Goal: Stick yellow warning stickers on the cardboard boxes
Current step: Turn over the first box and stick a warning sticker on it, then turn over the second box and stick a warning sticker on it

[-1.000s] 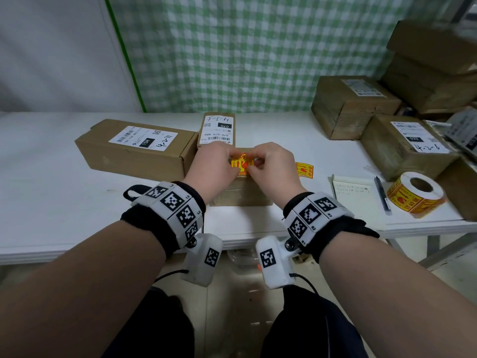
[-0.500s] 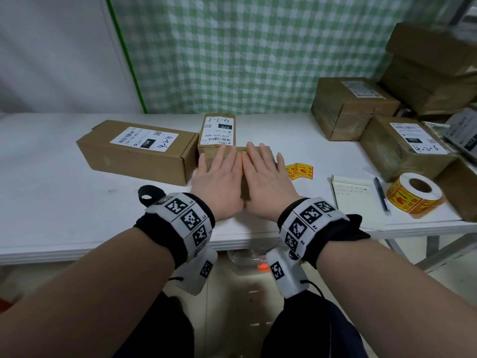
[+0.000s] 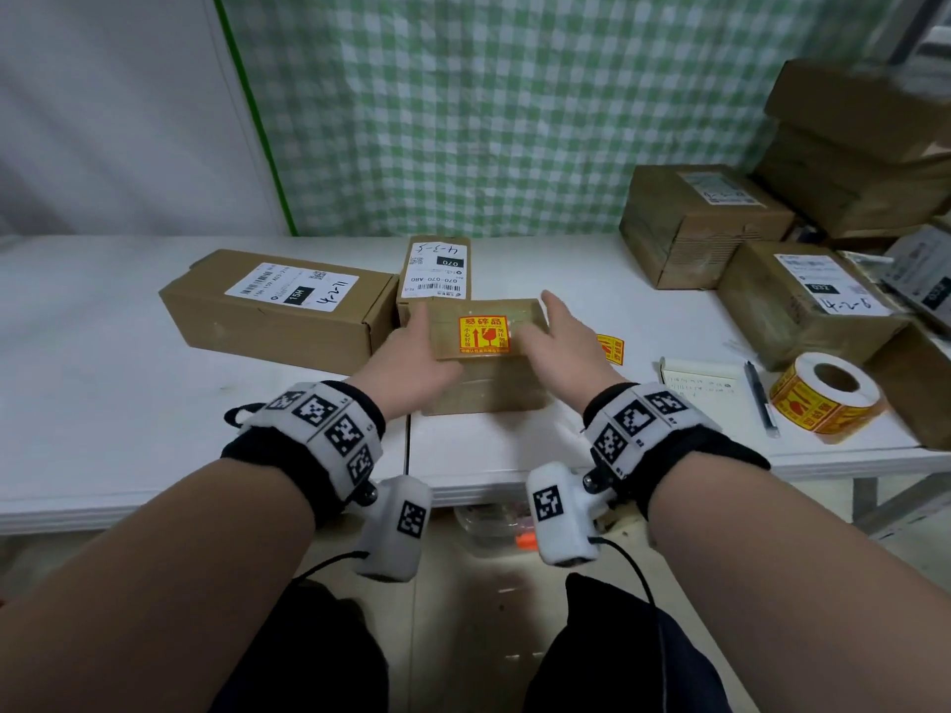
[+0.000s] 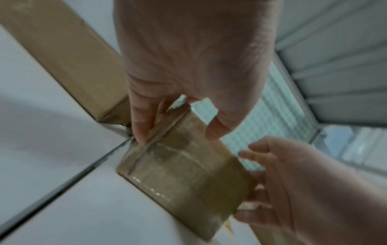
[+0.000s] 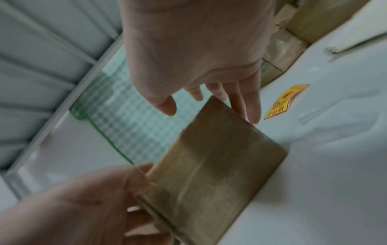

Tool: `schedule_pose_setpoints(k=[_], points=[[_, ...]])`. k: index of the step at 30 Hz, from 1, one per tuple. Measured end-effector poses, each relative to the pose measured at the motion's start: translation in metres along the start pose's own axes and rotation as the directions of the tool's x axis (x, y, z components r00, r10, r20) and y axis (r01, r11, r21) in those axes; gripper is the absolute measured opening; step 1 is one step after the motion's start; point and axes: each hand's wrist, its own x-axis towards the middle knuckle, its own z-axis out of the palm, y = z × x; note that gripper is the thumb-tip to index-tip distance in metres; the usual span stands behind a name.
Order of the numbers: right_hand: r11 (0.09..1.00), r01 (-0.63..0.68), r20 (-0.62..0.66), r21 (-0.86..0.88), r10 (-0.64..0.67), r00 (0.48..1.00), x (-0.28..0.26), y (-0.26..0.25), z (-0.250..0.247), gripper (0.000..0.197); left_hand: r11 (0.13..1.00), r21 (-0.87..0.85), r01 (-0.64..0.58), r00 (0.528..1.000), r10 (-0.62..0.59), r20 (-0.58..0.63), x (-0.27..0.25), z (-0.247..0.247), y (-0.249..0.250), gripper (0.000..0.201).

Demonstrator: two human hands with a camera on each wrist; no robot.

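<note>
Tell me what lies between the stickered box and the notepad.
In the head view, a loose yellow sticker lies on the table between the small box and notepad, partly behind the right hand.

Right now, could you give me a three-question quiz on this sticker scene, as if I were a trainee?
1. True or false: the small box between the hands already bears a yellow sticker.
2. Where is the sticker roll? A) on the floor B) on the table, to the person's right C) atop the long box
3. Fill in: the left hand touches the small box's ___ side; the right hand is at the other.

Key: 1 true; 2 B; 3 left
</note>
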Motion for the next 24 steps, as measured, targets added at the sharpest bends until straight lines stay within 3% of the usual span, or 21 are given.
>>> schedule_pose_setpoints(k=[3,5,8,13,16,19,24], points=[[0.982,-0.089,-0.106,0.165,0.107,0.989,0.006,-0.003,-0.007,0.064,0.976,-0.214,0.041,0.998,-0.051,-0.044,0.002,-0.010,0.006,0.062],[0.961,-0.118,-0.147,0.251,0.158,0.976,0.012,-0.002,-0.013,0.066,0.960,-0.279,0.021,0.995,-0.046,-0.085,0.002,-0.014,0.014,0.062],[0.913,-0.131,-0.125,0.387,0.192,0.973,0.018,-0.001,-0.021,0.067,0.956,-0.294,-0.014,0.993,-0.021,-0.118,0.003,-0.018,0.024,0.091],[0.827,-0.108,-0.165,0.552,0.235,0.958,0.021,0.002,-0.038,0.051,0.967,-0.226,-0.119,0.971,0.066,-0.229,0.014,-0.016,0.041,0.069],[0.774,-0.083,-0.133,0.628,0.211,0.968,0.020,0.005,-0.047,0.063,0.948,-0.252,-0.194,0.948,0.115,-0.298,0.022,-0.017,0.050,0.057],[0.783,-0.023,-0.107,0.622,0.115,0.988,0.020,0.010,-0.051,0.073,0.941,-0.252,-0.225,0.930,0.131,-0.343,0.030,-0.021,0.057,0.048],[0.766,0.046,-0.137,0.641,0.055,0.989,0.031,0.017,-0.059,0.062,0.936,-0.229,-0.267,0.948,0.214,-0.234,0.049,-0.030,0.067,0.060]])
